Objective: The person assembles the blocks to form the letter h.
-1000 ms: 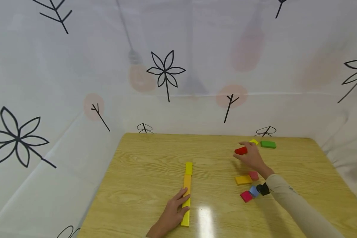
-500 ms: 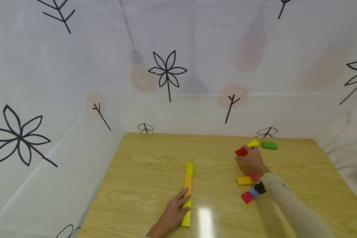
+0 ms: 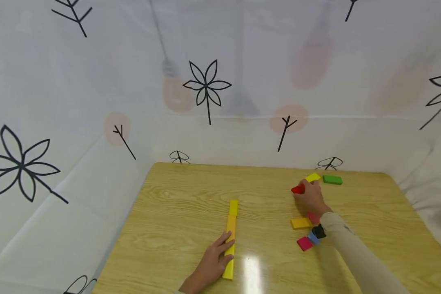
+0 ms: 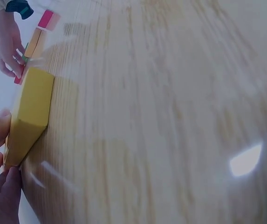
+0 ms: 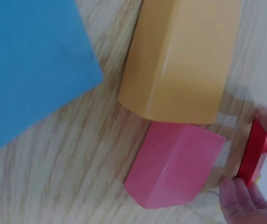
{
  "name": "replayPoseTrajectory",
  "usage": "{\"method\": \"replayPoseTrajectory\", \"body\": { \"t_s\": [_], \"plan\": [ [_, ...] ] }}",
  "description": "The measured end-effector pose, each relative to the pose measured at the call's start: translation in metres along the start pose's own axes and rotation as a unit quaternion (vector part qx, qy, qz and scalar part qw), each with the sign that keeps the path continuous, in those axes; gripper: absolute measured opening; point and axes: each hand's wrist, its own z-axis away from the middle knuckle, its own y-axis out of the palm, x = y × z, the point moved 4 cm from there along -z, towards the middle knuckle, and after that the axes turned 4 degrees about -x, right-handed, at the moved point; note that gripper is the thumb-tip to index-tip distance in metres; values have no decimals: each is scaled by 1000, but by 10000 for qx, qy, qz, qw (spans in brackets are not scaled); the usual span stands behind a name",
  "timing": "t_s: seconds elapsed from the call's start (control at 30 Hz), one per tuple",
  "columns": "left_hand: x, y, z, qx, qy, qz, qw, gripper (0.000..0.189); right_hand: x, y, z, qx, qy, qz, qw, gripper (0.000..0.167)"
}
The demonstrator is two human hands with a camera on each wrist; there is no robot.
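Note:
My left hand [image 3: 214, 261] lies with extended fingers on a straight row of flat blocks. The row has a short yellow block [image 3: 233, 207] at the far end, an orange block [image 3: 231, 223] in the middle and a yellow block [image 3: 228, 270] nearest me; the hand covers part of it. In the left wrist view its fingertips touch the side of a yellow block [image 4: 33, 100]. Over at the right, my right hand [image 3: 311, 197] pinches a red block [image 3: 298, 189] between thumb and fingers, low over the table. The right wrist view shows that red block [image 5: 254, 151] edge-on.
Behind the right hand lie a yellow piece [image 3: 312, 177] and a green block [image 3: 332, 179]. Nearer me are an orange block [image 3: 301, 223], a pink block [image 3: 313, 218], a blue block [image 3: 313, 238] and a crimson block [image 3: 304, 243]. Patterned white fabric [image 3: 242, 139] stands behind the table.
The right hand has lowered slightly toward me with the red block, and more of the yellow piece behind it shows. The left hand has stayed on the row.

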Motion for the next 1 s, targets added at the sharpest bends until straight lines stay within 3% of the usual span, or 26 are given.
{"method": "replayPoseTrajectory", "body": {
  "t_s": [0.3, 0.53, 1.0],
  "plan": [
    [2, -1, 1, 25, -91, 31, 10000, 44, 2, 0, 1, 104, 62, -140, 9998, 39],
    [0, -1, 2, 90, -181, 211, 9996, 45, 4, -2, 2, -8, -294, -138, 9995, 40],
    [1, -1, 1, 63, 128, 192, 9997, 44, 37, -6, -4, -6, -767, -391, 9963, 41]
  ]
}}
